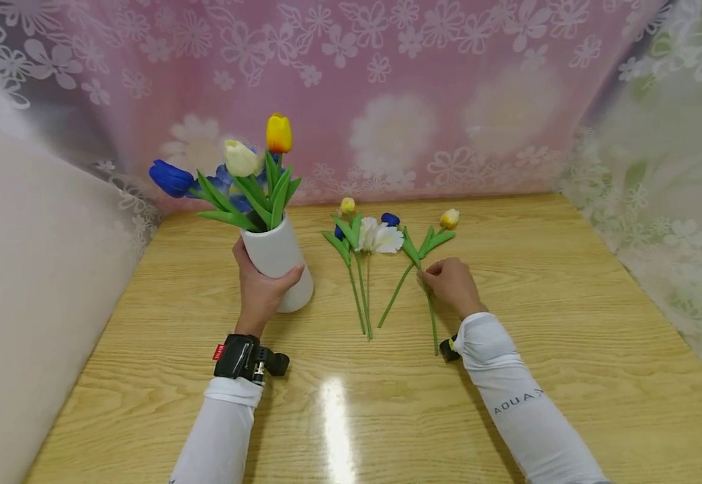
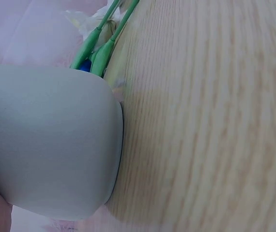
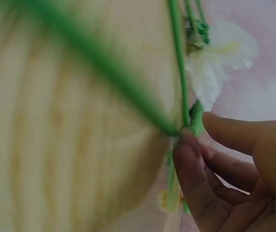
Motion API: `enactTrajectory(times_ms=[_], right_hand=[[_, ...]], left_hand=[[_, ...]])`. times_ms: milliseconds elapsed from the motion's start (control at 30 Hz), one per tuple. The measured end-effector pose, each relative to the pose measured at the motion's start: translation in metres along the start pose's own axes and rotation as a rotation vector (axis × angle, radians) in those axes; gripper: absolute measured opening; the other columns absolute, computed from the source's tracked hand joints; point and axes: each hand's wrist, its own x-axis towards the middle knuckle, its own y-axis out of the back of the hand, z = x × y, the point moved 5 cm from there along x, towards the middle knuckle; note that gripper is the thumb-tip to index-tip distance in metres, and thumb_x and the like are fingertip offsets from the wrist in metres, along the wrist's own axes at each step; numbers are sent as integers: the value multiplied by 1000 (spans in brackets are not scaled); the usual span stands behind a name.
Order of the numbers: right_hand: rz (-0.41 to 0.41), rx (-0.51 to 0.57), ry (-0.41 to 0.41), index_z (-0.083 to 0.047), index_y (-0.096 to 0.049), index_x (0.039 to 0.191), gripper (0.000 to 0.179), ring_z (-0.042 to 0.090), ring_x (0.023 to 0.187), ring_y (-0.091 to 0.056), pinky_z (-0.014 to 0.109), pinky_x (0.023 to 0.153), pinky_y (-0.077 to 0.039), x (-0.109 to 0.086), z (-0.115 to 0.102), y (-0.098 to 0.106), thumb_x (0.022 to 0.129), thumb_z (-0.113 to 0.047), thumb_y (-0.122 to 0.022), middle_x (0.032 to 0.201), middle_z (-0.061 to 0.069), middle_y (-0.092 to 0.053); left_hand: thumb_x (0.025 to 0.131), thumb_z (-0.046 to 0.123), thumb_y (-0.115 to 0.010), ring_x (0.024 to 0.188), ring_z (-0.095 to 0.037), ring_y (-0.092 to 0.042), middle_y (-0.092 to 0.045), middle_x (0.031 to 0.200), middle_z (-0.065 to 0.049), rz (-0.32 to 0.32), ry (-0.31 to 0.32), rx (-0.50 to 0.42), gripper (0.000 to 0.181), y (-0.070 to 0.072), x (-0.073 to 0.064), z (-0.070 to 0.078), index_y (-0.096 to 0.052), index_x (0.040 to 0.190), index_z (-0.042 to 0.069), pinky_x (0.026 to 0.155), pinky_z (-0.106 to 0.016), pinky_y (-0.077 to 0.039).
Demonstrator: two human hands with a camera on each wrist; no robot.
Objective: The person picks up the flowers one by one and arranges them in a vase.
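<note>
My left hand (image 1: 261, 292) grips a white vase (image 1: 275, 250) round its side, the thumb across the front. In it stand a yellow-orange tulip (image 1: 279, 134), a cream tulip (image 1: 241, 158), a blue tulip (image 1: 170, 178) and blue blooms partly hidden behind leaves. The vase leans a little, its base close over the table in the left wrist view. With thumb and fingertips, my right hand (image 1: 453, 286) pinches the green stem (image 3: 123, 89) of a pale yellow tulip (image 1: 450, 218), just below its leaves. That stem crosses near the stem of another blue tulip (image 1: 389, 219).
Left of the right hand lie a white flower (image 1: 381, 236) and a small yellow tulip (image 1: 347, 206), with another blue bloom (image 1: 339, 232) partly covered by leaves. All are on the wooden table (image 1: 387, 417). A pink floral curtain (image 1: 326, 101) hangs behind its far edge.
</note>
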Motion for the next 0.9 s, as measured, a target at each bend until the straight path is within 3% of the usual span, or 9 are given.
enactTrajectory(times_ms=[267,533,767,900], right_hand=[[-62,-11,-59,2,-72,96,21,16,64,-60,29,59,-46,0,1,-6,91,-17,-65,75,8,-68],[-62,102,-65,5,-71,101,22,17,66,-66,32,64,-52,-1,6,-7,93,-14,-61,85,14,-68],[27,209,-59,2,-70,105,25,19,66,-67,31,64,-53,-8,6,1,93,-16,-57,87,14,-69],[90,376,-28,5,-67,107,27,19,73,-67,33,65,-56,-10,-2,12,93,-17,-61,94,18,-67]], left_hand=[[73,0,-79,108,-22,-47,-42,127,-13,-8,-6,-16,95,0,-1,1,-16,144,10,90,-41,-39],[73,0,-79,107,-22,-48,-43,127,-13,-10,-16,-18,94,0,0,3,-17,144,10,89,-41,-39],[72,1,-80,108,-22,-48,-42,128,-14,-5,-12,-5,96,0,0,1,-16,144,10,90,-41,-39],[72,1,-80,108,-22,-48,-42,128,-15,-2,-19,-3,97,0,0,2,-16,144,9,90,-41,-39]])
